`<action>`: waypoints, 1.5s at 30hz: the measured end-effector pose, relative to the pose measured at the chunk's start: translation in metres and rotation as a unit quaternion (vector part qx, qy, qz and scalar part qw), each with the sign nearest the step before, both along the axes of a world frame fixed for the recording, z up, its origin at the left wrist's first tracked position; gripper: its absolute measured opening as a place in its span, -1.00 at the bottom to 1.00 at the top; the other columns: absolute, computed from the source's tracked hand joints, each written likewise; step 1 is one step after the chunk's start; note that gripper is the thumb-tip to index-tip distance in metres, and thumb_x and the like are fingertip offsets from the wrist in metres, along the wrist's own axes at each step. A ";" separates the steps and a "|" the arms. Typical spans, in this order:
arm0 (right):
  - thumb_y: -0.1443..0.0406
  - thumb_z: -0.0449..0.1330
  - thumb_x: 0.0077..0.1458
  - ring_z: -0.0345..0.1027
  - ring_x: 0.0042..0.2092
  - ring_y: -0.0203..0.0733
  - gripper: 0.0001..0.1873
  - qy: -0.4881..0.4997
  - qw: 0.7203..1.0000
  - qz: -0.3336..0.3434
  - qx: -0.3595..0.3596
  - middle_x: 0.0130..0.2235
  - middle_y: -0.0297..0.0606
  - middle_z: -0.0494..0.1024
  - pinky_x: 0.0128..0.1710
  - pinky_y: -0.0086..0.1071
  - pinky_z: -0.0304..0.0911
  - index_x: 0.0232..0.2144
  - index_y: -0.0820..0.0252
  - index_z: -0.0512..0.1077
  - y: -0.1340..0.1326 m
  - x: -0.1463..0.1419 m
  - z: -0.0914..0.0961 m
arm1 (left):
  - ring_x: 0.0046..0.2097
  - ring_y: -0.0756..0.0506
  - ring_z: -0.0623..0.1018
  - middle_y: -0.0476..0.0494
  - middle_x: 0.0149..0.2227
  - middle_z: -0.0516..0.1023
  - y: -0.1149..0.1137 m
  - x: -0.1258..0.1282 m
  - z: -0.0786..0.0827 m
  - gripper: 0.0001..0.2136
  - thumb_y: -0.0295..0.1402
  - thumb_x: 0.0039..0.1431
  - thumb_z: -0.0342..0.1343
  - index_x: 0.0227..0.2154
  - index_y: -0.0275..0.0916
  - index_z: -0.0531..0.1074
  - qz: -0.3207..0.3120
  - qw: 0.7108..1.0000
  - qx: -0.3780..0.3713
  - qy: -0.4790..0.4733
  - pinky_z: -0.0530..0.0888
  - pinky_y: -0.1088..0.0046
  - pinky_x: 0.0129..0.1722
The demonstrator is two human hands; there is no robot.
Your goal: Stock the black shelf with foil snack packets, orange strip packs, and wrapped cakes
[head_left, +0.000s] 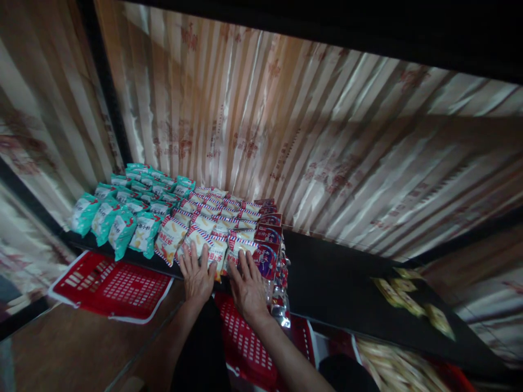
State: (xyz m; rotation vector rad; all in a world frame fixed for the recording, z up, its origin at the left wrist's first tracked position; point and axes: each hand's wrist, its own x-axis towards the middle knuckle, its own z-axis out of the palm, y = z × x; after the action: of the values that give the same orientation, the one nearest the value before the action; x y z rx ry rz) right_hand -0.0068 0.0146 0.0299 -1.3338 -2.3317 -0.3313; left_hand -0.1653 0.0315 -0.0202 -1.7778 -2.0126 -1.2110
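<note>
- Snack bags (220,209), white with striped edges, are set in rows on a black shelf (327,277), between turquoise bags (134,209) on the left and dark red and purple packets (267,256) on the right.
- The left hand (197,275) is laid against the front of the white row, its fingers stretched and slightly apart; nothing is seen clasped in it.
- The right hand (247,288) is held likewise, fingers spread, over the front white bag just beside the purple packets; how firmly either hand is pressed cannot be told.
- Shiny silver packets (280,313) are seen at the shelf's front edge, near the right wrist.
- A few yellow-green packets (402,296) are scattered at the far right of the shelf, well apart from both hands.
- Below the shelf, a red basket (122,286) is seen at the left, and another red basket (245,337) is partly hidden by the right forearm.
- The back is covered by pleated sheeting (245,98) printed in red.
</note>
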 end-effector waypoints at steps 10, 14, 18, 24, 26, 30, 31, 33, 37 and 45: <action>0.52 0.04 -0.02 -0.36 0.30 0.03 -0.32 0.012 1.000 0.011 0.005 0.31 -0.16 -0.17 0.13 -0.01 0.06 0.17 0.06 0.11 -0.008 0.006 0.004 | 0.29 -0.36 -0.18 -0.35 0.30 -0.27 -0.011 0.000 0.007 -0.52 -0.24 0.20 -0.09 0.16 -0.29 0.13 0.002 1.000 0.016 0.006 -0.01 -0.15 0.16; 0.53 0.03 -0.04 -0.37 0.30 0.00 -0.30 0.027 0.999 0.021 0.018 0.30 -0.15 -0.13 0.13 0.01 0.06 0.18 0.09 0.09 -0.015 0.015 0.004 | 0.29 -0.36 -0.16 -0.37 0.30 -0.22 -0.027 0.007 0.015 -0.50 -0.25 0.20 -0.10 0.17 -0.32 0.08 -0.029 0.999 0.025 0.005 0.02 -0.12 0.16; 0.45 0.10 -0.05 -0.38 0.30 0.04 -0.30 0.044 0.998 0.034 0.012 0.30 -0.10 -0.11 0.13 0.08 0.04 0.18 0.15 0.09 -0.023 0.024 0.008 | 0.29 -0.33 -0.11 -0.36 0.30 -0.16 -0.048 0.017 0.019 -0.49 -0.32 0.20 -0.09 0.20 -0.30 0.00 -0.076 0.997 0.031 0.004 0.10 -0.07 0.15; 0.47 0.00 0.05 -0.33 0.30 0.00 -0.39 0.053 0.998 0.013 0.028 0.30 -0.14 -0.09 0.12 0.03 0.06 0.17 0.09 0.10 -0.027 0.037 0.001 | 0.29 -0.25 -0.05 -0.30 0.28 -0.06 -0.072 0.035 0.021 -0.54 -0.42 0.20 -0.13 0.18 -0.29 0.04 -0.154 0.988 0.015 0.006 0.17 0.05 0.17; 0.47 -0.02 0.07 -0.33 0.30 -0.01 -0.43 0.053 0.998 0.007 0.030 0.29 -0.12 -0.07 0.12 0.02 0.07 0.15 0.12 0.14 -0.028 0.041 -0.002 | 0.28 -0.21 -0.02 -0.29 0.26 0.01 -0.079 0.044 0.019 -0.58 -0.45 0.20 -0.15 0.14 -0.30 0.10 -0.178 0.984 0.013 0.010 0.21 0.10 0.17; 0.46 -0.04 0.09 -0.32 0.30 -0.01 -0.49 0.062 0.997 0.021 0.034 0.27 -0.09 0.02 0.12 0.02 0.06 0.12 0.17 0.18 -0.031 0.048 -0.001 | 0.27 -0.17 0.05 -0.30 0.20 0.17 -0.093 0.061 0.013 -0.65 -0.48 0.19 -0.15 0.05 -0.34 0.24 -0.222 0.975 0.015 0.011 0.26 0.17 0.15; 0.46 -0.04 0.10 -0.31 0.30 -0.01 -0.49 0.068 0.997 0.026 0.035 0.26 -0.09 0.03 0.12 0.03 0.07 0.12 0.17 0.17 -0.032 0.049 0.001 | 0.26 -0.17 0.08 -0.30 0.18 0.20 -0.096 0.064 0.011 -0.66 -0.49 0.19 -0.15 0.02 -0.35 0.26 -0.232 0.973 0.011 0.010 0.28 0.19 0.14; 0.46 -0.05 0.10 -0.26 0.29 -0.01 -0.49 0.087 0.995 0.035 0.037 0.25 -0.09 0.05 0.11 0.02 0.10 0.13 0.16 0.16 -0.037 0.053 0.007 | 0.21 -0.14 0.19 -0.29 0.12 0.29 -0.101 0.069 0.007 -0.67 -0.51 0.17 -0.17 -0.03 -0.35 0.32 -0.251 0.968 -0.006 0.005 0.32 0.24 0.12; 0.49 -0.05 0.09 0.02 0.21 -0.08 -0.48 0.143 0.987 0.061 0.039 0.14 -0.09 0.26 0.09 -0.08 0.16 0.11 0.15 0.17 -0.055 0.064 0.015 | 0.00 -0.06 0.45 -0.24 -0.07 0.48 -0.109 0.075 -0.003 -0.64 -0.55 0.13 -0.23 -0.13 -0.30 0.41 -0.305 0.949 -0.078 -0.007 0.44 0.37 -0.01; 0.43 0.00 0.09 0.38 -0.14 -0.21 -0.70 0.249 0.968 0.020 -0.019 -0.21 -0.18 0.50 -0.15 -0.34 0.35 -0.13 0.13 0.36 -0.111 0.098 -0.033 | -0.02 -0.17 0.44 -0.31 -0.12 0.49 -0.116 0.078 -0.026 -0.70 -0.50 0.10 -0.16 -0.19 -0.36 0.44 -0.356 0.824 -0.439 0.035 0.31 0.23 0.06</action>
State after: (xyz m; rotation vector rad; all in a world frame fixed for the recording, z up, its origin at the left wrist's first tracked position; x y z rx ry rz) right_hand 0.0914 -0.0962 -0.0026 -1.2153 -1.9432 0.0627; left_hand -0.0872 -0.0843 -0.0466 -3.1365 -2.0661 -0.2087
